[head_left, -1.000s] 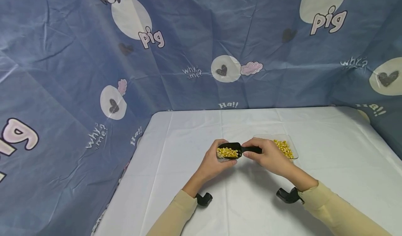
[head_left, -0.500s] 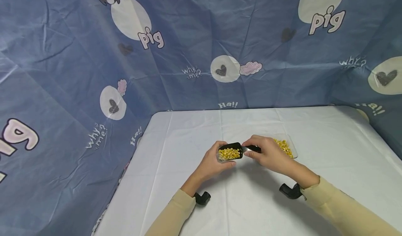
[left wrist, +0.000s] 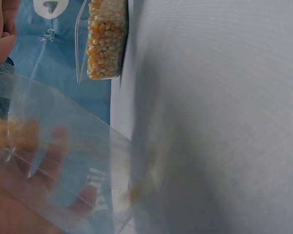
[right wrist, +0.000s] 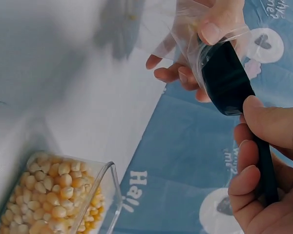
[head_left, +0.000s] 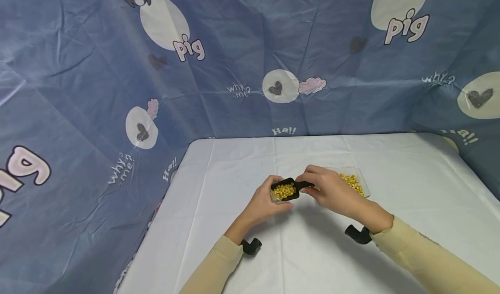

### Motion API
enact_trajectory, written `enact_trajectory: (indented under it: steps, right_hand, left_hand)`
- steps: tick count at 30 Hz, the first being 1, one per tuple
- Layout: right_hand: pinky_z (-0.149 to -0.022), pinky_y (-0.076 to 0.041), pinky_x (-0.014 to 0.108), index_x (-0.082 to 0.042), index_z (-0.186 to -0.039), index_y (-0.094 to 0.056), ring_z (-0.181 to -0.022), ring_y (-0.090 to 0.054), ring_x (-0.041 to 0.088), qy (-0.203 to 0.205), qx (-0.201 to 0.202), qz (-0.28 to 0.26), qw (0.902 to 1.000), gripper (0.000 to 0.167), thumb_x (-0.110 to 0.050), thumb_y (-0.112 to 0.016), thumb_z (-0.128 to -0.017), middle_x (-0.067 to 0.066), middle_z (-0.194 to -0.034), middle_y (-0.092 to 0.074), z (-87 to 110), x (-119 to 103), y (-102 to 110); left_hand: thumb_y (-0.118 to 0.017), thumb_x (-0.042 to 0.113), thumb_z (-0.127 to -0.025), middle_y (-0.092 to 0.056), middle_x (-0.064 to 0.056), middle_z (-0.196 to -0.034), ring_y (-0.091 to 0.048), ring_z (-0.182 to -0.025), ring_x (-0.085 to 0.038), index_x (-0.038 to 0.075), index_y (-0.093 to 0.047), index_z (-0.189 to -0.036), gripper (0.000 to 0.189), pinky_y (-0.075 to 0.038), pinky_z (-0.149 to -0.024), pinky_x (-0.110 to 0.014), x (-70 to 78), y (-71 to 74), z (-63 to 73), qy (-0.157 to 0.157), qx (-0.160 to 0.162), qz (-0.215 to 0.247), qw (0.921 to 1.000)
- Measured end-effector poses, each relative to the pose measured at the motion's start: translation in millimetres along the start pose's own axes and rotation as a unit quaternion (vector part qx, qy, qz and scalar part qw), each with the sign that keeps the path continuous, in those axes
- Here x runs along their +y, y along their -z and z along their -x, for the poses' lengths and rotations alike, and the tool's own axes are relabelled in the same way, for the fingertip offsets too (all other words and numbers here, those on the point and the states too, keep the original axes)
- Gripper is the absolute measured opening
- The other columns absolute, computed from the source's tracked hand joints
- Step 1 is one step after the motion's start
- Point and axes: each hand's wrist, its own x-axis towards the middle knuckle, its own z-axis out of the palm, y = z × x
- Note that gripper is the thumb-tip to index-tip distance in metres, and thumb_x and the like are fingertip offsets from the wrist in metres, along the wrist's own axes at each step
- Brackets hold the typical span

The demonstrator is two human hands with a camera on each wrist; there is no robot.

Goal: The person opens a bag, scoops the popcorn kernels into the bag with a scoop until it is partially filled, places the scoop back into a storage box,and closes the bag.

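My right hand (head_left: pixel 337 190) grips the handle of a black scoop (right wrist: pixel 229 78), thumb along the top and fingers curled beneath. Yellow corn kernels (head_left: pixel 284 191) lie in the scoop's bowl. A clear plastic bag (left wrist: pixel 83 141) is held by my left hand (head_left: pixel 262 203), thumb and fingers spread round its mouth. The bowl's front sits inside that mouth, as the right wrist view shows. Below the left hand the bag hangs down, with a few kernels near its bottom. The left fingers show blurred through the film.
Behind my right hand, a clear rectangular container (right wrist: pixel 112 178) of corn kernels stands on the white-covered table (head_left: pixel 234 163). A blue printed cloth (head_left: pixel 234 46) hangs behind and to the left of the table. Black wrist mounts (head_left: pixel 251 246) jut inward from both sleeves.
My right hand has shifted slightly left, taking the scoop a little further into the bag. The scoop's bowl now dips more toward the left. My left hand stays nearly in place.
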Motion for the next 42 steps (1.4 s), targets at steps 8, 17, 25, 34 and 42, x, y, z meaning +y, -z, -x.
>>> enact_trajectory:
  steps: [8,17,25,34,42]
  right_hand:
    - [-0.064,-0.050,0.023,-0.009,-0.107,-0.073,-0.077,-0.055,0.006,0.054,0.036,0.026,0.9976,0.028,0.001,-0.082,-0.082,-0.005,-0.093,-0.059,-2.0,-3.6,1.3]
    - [-0.069,-0.052,0.028,-0.008,-0.106,-0.073,-0.085,-0.056,0.014,0.107,0.049,0.080,0.9899,0.029,0.005,-0.080,-0.081,-0.002,-0.093,-0.059,-8.5,-10.2,4.0]
    - [-0.069,-0.051,0.026,-0.008,-0.107,-0.071,-0.087,-0.053,0.015,0.135,0.050,0.124,0.9817,0.031,0.009,-0.077,-0.082,-0.003,-0.096,-0.058,-12.0,-14.0,5.9]
    - [-0.073,-0.050,0.035,-0.001,-0.106,-0.068,-0.084,-0.053,0.025,0.197,0.085,0.187,0.9587,0.037,0.021,-0.070,-0.076,0.006,-0.096,-0.059,-20.2,-12.1,5.3]
    - [-0.072,-0.050,0.036,0.001,-0.108,-0.067,-0.083,-0.053,0.026,0.205,0.087,0.211,0.9518,0.036,0.019,-0.071,-0.078,0.008,-0.095,-0.059,-19.7,-11.0,3.3]
  left_hand:
    - [-0.088,0.025,-0.079,-0.056,0.011,-0.129,-0.057,-0.108,-0.013,0.033,-0.046,-0.137,0.072,-0.047,-0.093,-0.040,0.6,0.5,0.5,-0.031,0.017,0.024,0.9991]
    - [-0.087,0.031,-0.080,-0.055,0.013,-0.132,-0.055,-0.116,-0.010,0.036,-0.045,-0.138,0.072,-0.046,-0.098,-0.042,2.9,1.9,-1.3,-0.055,0.035,0.013,0.9978]
    - [-0.086,0.031,-0.081,-0.056,0.012,-0.130,-0.056,-0.111,-0.014,0.037,-0.046,-0.138,0.070,-0.048,-0.092,-0.044,8.5,5.4,-0.4,-0.048,0.042,0.026,0.9977]
    - [-0.086,0.030,-0.081,-0.057,0.013,-0.128,-0.053,-0.118,-0.013,0.040,-0.043,-0.140,0.074,-0.043,-0.099,-0.047,6.5,5.8,-1.0,-0.042,0.072,0.028,0.9961]
    - [-0.085,0.033,-0.082,-0.048,0.012,-0.143,-0.046,-0.130,-0.020,0.046,-0.036,-0.147,0.082,-0.042,-0.101,-0.051,0.5,8.9,-0.1,-0.018,0.058,0.044,0.9972]
